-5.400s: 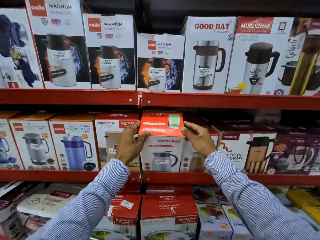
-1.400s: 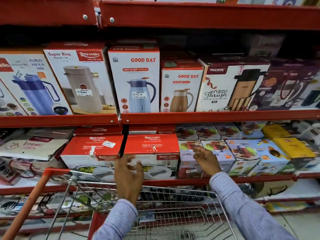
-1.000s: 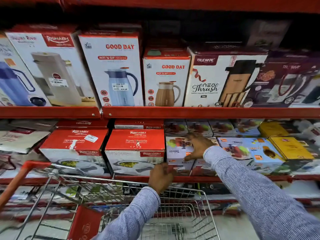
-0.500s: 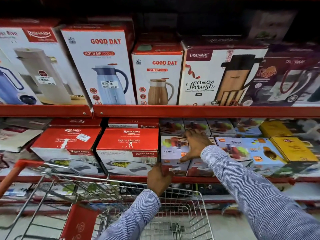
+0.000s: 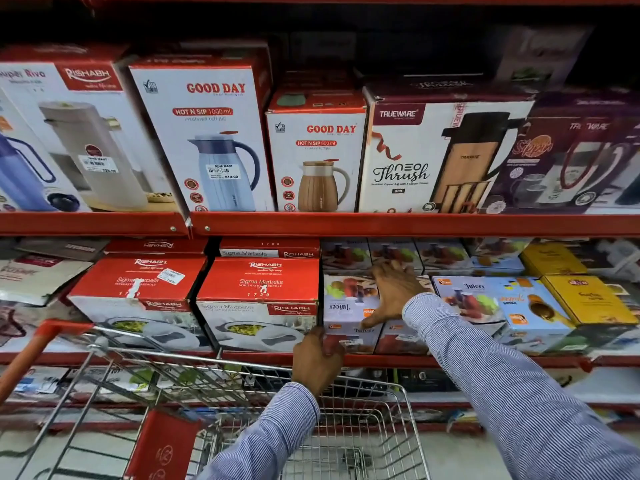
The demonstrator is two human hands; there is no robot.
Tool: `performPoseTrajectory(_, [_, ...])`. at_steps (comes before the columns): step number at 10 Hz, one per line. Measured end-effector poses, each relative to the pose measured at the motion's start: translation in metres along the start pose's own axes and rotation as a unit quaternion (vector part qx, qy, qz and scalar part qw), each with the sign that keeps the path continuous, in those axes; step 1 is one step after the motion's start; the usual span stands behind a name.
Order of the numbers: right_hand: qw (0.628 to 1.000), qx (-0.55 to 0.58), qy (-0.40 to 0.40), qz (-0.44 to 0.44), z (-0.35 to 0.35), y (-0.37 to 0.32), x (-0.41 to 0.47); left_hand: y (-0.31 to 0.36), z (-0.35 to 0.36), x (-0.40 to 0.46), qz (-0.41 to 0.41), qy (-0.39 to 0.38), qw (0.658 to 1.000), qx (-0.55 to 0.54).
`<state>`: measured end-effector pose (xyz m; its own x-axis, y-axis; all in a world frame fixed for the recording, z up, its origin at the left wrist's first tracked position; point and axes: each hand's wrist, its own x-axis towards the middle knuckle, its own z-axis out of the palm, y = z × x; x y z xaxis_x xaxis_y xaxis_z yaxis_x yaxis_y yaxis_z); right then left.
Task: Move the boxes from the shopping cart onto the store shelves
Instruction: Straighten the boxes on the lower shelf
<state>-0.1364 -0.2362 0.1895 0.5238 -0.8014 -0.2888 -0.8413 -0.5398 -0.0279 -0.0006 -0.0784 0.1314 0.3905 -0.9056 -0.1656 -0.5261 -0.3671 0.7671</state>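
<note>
Hiding juicer box [image 5: 341, 299]: right hand [image 5: 393, 289].

On the upper shelf, a tall white box [image 5: 204, 140] reads "GOOD DAY, HOT N SIP 1000 ml", with a sticker showing 619.00; the shorter box [image 5: 315, 157] beside it says "GOOD DAY, HOT N SIP 500 ml". Left of those, a box [image 5: 79, 133] carries "RISHABH". To the right, a "TRUEWARE" box [image 5: 429, 157] reads "NEO Thrush". Below, two red boxes [image 5: 258, 285] say "RISHABH Sigma Marbella, 1700", and pale boxes [image 5: 474, 296] read "Juicer".
</note>
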Motion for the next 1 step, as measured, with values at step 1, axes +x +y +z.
performPoseTrajectory(1, [1.000, 0.017, 0.013, 0.007, -0.0033, -0.0017, -0.0140, 0.0070, -0.0112, 0.0007, 0.026, 0.012, 0.999, 0.032])
